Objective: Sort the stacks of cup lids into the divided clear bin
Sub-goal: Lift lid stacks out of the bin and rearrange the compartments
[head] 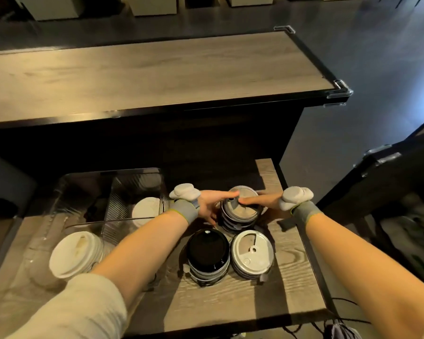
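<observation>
With the left hand point(207, 204) and right hand point(263, 201) each clasping the far lid stack point(240, 212) in its grip at frame centre on the bench point(291, 265), uneven squeeze may spill lids short of the divided clear bin point(113, 171) at left.

Clasping the far stack of lids point(240, 214) from both sides
Held between left hand point(207, 205) and right hand point(264, 201), fingertips meeting over its grey top lid; nearer on the wooden shelf point(294, 277), just beside each other, a black-topped stack point(208, 253) and a white-topped stack point(252, 253); off to the left, inside the divided clear bin point(122, 192), two stacks of white lids point(76, 253), one near, one farther back
</observation>
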### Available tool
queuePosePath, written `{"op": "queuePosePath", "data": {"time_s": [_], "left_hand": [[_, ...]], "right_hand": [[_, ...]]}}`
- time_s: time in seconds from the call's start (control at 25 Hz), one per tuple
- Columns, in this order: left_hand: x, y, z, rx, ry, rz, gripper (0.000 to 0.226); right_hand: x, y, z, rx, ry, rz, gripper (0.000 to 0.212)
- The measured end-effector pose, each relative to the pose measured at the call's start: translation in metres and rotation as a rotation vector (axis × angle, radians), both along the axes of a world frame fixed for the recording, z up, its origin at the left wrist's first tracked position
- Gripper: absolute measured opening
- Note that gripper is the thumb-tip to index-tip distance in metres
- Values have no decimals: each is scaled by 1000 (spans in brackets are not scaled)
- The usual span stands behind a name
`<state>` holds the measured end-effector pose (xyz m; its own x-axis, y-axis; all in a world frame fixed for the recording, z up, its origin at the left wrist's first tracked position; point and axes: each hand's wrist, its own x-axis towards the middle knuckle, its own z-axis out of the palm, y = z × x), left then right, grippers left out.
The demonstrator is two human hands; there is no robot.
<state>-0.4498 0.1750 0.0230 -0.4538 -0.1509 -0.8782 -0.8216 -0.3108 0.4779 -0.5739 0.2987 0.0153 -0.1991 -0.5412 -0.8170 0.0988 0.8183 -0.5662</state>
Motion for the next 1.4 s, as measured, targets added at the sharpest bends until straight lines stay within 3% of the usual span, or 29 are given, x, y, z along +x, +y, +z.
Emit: {"op": "queuePosePath", "data": {"time_s": [0.12,0.24,0.36,0.56,0.76,0.92,1.08,1.28,1.4], "left_hand": [[-5,2,-4,66,10,87,35],[-8,-1,-12,132,27,128,49],[-10,-1,-15,159,42,186,33],[-16,-5,-11,224,146,299,38],[-13,-10,22,146,226,303,40],[6,-13,49,123,304,345,38],[40,-26,74,73,398,367,34],[100,-48,92,-68,556,396,13],[137,-64,92,-129,554,442,15]], "right_hand": [[0,-7,-7,-21,-73,-33,71],[-3,-14,-13,9,-141,-79,71],[-5,-18,-16,-26,-153,-144,69],[-2,-23,-4,-130,-128,-209,57],[2,-29,25,-252,-77,-178,42],[10,-36,50,-215,-13,-58,61],[31,-52,74,-273,-89,-40,61],[70,-84,97,-329,-104,63,60],[109,-108,103,-406,45,104,66]]}}
